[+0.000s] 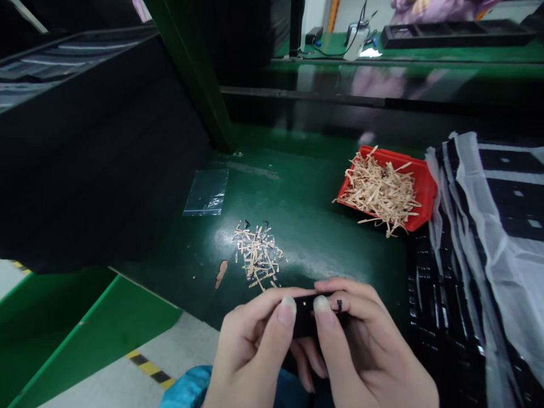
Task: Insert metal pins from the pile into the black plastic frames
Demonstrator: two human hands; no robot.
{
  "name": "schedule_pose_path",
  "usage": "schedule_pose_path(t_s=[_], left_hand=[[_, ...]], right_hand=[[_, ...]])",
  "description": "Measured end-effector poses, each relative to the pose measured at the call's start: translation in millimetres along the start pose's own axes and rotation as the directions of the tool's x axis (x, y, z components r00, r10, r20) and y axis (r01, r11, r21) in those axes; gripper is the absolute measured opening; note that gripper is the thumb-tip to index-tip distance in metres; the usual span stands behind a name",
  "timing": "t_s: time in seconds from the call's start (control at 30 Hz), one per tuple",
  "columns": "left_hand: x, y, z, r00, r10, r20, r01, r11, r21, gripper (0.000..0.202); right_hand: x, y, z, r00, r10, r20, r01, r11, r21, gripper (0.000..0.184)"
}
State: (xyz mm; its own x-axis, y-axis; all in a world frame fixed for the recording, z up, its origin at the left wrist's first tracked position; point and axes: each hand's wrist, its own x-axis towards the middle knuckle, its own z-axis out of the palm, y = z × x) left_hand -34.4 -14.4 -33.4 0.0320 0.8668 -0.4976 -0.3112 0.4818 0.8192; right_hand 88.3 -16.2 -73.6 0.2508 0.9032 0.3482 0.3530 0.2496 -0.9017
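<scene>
Near the front edge of the green table, my left hand and my right hand close together on a small flat black part. Both thumbs press on its face, and a tiny pale dot shows between them. Most of the part is covered by my fingers. A small black piece shows at my right index finger; whether it is joined to the part I cannot tell. Just beyond my hands lies a loose pile of small thin strips, tan and clear, with a brown scrap to its left.
A red bin heaped with tan paper-like strips stands at the right. Beside it are stacked black trays with white sheeting. A clear zip bag lies left on the table. A green post rises behind.
</scene>
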Motion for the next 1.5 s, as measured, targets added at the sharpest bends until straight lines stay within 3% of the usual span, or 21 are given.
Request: schedule_pose_path(t_s=[0.33,0.47,0.6,0.63,0.7,0.8,0.83,0.9,1.0,1.1,1.2,1.27,1.37,1.5], left_hand=[[0.1,-1.4,7.0,0.987,-0.013,-0.161,0.021,0.998,0.051,0.043],[-0.4,-7.1,12.0,0.958,0.126,-0.259,-0.091,0.986,0.143,0.035],[5.1,-14.9,11.2,0.91,0.288,-0.297,-0.239,0.952,0.192,0.028],[7.4,-16.0,9.1,0.905,0.294,-0.307,-0.246,0.951,0.186,0.027],[12.6,-16.8,2.8,0.908,0.282,-0.309,-0.242,0.957,0.162,0.029],[18.9,-15.4,-7.4,0.939,0.248,-0.237,-0.232,0.968,0.092,0.036],[20.0,-14.7,-9.8,0.953,0.231,-0.196,-0.224,0.973,0.057,0.037],[20.3,-12.9,-12.2,0.977,0.178,-0.115,-0.182,0.983,-0.02,0.037],[18.3,-9.9,-12.2,0.993,0.117,-0.006,-0.117,0.984,-0.136,0.032],[16.2,-7.0,-12.6,0.992,0.09,0.089,-0.068,0.972,-0.226,0.031],[13.2,-5.3,-13.2,0.988,0.093,0.124,-0.061,0.969,-0.238,0.033],[10.2,-4.8,-11.2,0.991,0.1,0.089,-0.081,0.978,-0.194,0.036],[5.3,-3.7,-4.1,0.993,0.101,-0.067,-0.104,0.994,-0.042,0.034],[1.5,-2.9,6.5,0.946,0.188,-0.263,-0.146,0.974,0.172,0.036]], right_hand=[[-3.0,0.7,2.7,0.995,-0.102,-0.02,0.101,0.994,-0.049,0.012],[-3.6,-4.1,5.9,0.988,-0.151,0.012,0.152,0.986,-0.07,0.014],[-14.0,-4.7,13.5,0.992,-0.107,-0.07,0.091,0.977,-0.194,0.015],[-16.2,-2.1,14.1,0.989,-0.13,-0.071,0.11,0.966,-0.235,0.018],[-17.9,5.1,12.6,0.976,-0.203,-0.08,0.177,0.951,-0.253,0.041],[-14.8,10.1,8.4,0.972,-0.188,-0.14,0.17,0.976,-0.133,0.072],[-13.3,7.9,8.0,0.979,-0.124,-0.161,0.114,0.991,-0.074,0.069],[-11.0,-1.9,10.1,0.983,0.034,-0.18,-0.028,0.999,0.036,0.046],[-8.9,-20.0,16.3,0.946,0.21,-0.249,-0.169,0.97,0.177,0.019],[-6.3,-26.7,18.1,0.926,0.234,-0.297,-0.171,0.959,0.225,0.016],[-4.0,-22.3,14.3,0.944,0.186,-0.272,-0.133,0.97,0.203,0.02],[-4.1,-18.9,11.9,0.955,0.151,-0.255,-0.103,0.976,0.193,0.023],[-8.4,-17.7,11.6,0.952,0.128,-0.278,-0.08,0.981,0.178,0.022],[-18.4,-20.4,15.0,0.947,0.116,-0.299,-0.091,0.991,0.096,0.022]])
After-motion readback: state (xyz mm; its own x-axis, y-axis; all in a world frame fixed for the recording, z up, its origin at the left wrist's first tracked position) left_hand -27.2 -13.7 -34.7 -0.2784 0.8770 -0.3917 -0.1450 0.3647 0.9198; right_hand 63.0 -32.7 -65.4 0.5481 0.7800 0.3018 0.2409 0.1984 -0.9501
